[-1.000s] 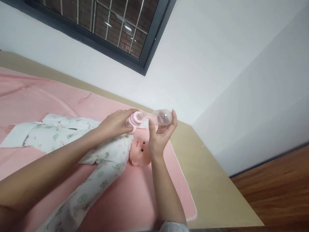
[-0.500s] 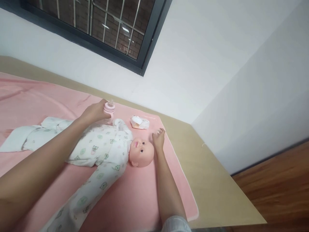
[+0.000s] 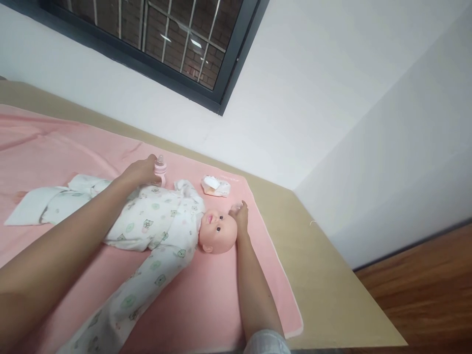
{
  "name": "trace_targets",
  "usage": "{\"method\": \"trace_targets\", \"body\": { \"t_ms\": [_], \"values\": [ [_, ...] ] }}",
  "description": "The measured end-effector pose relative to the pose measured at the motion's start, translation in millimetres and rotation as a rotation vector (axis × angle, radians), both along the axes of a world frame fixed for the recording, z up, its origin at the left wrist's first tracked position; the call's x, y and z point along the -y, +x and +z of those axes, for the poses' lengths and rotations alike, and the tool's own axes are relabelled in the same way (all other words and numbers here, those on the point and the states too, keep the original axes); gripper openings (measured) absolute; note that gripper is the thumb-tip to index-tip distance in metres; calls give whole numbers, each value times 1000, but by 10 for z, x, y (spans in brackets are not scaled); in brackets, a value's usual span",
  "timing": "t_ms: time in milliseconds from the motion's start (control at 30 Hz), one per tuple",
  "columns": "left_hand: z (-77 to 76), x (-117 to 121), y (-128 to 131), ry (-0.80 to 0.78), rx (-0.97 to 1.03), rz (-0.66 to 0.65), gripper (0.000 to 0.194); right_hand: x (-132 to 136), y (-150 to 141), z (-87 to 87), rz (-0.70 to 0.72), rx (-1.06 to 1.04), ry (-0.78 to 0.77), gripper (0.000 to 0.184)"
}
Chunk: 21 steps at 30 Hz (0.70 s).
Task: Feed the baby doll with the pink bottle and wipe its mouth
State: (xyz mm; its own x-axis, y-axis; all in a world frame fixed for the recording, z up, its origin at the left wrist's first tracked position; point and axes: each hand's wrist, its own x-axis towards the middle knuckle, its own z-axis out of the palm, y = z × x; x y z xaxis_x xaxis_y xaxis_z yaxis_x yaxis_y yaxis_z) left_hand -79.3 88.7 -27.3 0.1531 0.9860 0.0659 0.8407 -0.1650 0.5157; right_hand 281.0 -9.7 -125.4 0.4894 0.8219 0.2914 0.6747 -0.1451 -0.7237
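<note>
While L hand [image 3: 142, 172] holds btl [image 3: 160, 170], R hand [image 3: 241, 216] holds cap [image 3: 236, 207].

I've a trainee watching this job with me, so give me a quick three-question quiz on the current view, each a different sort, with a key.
1. Which hand is on the bottle beside the doll?
2. True or false: the doll lies face down.
3. Fill in: the small white item lies on the ____ cloth.

Key: 1. The left hand. 2. False; it lies face up. 3. Pink.
</note>
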Motion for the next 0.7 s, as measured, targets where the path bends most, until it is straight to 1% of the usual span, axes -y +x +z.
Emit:
{"method": "trace_targets", "body": {
  "t_ms": [200,467,700],
  "values": [
    [-42,5,-2,-24,-101,16,71,11,-1,-3,3,-5,23,76],
    [-64,1,-17,-43,-122,6,69,29,-18,-3,3,3,50,73],
    [-131,-67,-39,-15,-119,37,72,28,-20,17,5,-6,-1,75]
  ]
}}
